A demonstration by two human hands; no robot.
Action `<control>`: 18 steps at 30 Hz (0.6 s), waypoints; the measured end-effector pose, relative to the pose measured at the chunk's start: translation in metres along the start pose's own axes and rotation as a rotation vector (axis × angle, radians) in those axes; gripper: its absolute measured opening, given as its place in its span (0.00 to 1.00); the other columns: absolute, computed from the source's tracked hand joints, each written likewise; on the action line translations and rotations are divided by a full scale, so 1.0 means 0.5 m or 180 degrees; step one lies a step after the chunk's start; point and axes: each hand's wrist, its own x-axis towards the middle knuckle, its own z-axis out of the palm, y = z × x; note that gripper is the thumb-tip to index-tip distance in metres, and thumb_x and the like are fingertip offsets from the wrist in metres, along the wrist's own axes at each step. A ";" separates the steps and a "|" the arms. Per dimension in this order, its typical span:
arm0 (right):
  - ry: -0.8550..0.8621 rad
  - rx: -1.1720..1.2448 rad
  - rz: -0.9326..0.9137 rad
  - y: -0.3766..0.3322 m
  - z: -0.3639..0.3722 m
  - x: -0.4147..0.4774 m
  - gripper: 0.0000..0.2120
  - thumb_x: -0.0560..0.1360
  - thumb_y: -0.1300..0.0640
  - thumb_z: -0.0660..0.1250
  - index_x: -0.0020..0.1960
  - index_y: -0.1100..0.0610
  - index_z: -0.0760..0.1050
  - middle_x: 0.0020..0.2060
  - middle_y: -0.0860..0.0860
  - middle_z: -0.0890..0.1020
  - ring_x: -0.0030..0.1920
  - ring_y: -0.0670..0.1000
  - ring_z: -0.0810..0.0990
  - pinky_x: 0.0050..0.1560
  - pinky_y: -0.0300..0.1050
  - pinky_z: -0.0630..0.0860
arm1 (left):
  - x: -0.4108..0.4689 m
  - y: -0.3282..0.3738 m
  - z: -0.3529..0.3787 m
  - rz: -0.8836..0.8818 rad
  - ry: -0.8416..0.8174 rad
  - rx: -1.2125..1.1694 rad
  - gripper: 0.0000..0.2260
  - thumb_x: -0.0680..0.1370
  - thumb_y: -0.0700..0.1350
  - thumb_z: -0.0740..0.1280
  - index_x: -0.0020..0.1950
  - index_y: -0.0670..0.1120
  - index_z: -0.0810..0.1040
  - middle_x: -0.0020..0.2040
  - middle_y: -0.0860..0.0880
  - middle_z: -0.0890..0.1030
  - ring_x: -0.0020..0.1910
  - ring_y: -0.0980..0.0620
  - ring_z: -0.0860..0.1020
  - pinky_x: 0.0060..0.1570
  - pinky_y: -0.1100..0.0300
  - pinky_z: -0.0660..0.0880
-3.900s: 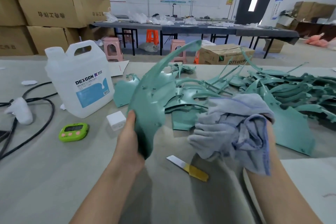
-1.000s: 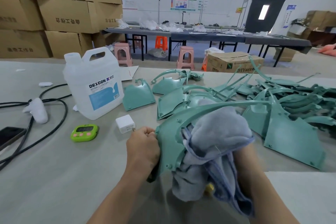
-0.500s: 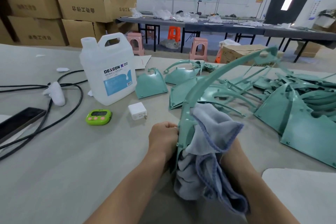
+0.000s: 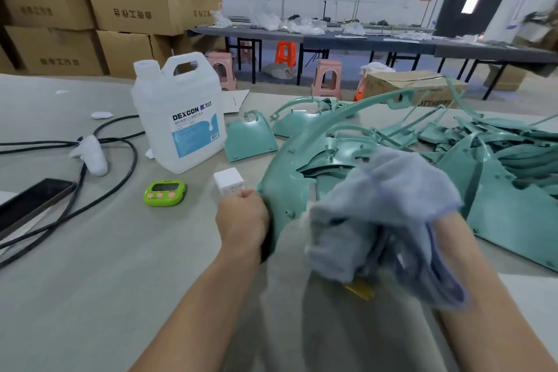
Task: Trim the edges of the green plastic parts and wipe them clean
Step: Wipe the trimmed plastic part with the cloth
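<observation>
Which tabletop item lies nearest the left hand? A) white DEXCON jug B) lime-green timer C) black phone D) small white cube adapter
D: the small white cube adapter sits just beyond the knuckles of the left hand, which grips the curved green plastic part.

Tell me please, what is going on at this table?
A person's left grip holds a long curved green part by its lower end, raised off the table. The right grip, mostly hidden, holds a bunched grey-blue cloth against or just before it. More green parts are piled on the right.
</observation>
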 end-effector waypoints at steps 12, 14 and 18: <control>-0.0425 -0.1317 -0.1974 -0.041 0.009 -0.088 0.10 0.71 0.46 0.64 0.47 0.35 0.83 0.41 0.35 0.85 0.43 0.40 0.83 0.42 0.30 0.76 | -0.023 0.013 -0.018 0.1408 0.0585 0.0030 0.07 0.80 0.44 0.63 0.46 0.53 0.79 0.40 0.60 0.80 0.42 0.61 0.76 0.41 0.65 0.65; -0.1264 -0.1533 -0.1459 -0.005 0.051 -0.106 0.12 0.73 0.40 0.67 0.54 0.39 0.82 0.43 0.36 0.85 0.45 0.39 0.83 0.44 0.35 0.77 | -0.032 0.011 -0.012 0.1531 0.0422 -0.0042 0.08 0.80 0.45 0.62 0.47 0.53 0.80 0.41 0.59 0.82 0.44 0.64 0.77 0.42 0.68 0.68; -0.1647 -0.0690 -0.0269 0.046 0.095 -0.107 0.04 0.77 0.60 0.73 0.49 0.52 0.81 0.41 0.47 0.86 0.38 0.41 0.84 0.37 0.34 0.79 | -0.037 0.014 -0.010 0.1422 0.0017 -0.0331 0.07 0.80 0.44 0.65 0.46 0.53 0.82 0.40 0.59 0.84 0.41 0.63 0.79 0.38 0.73 0.70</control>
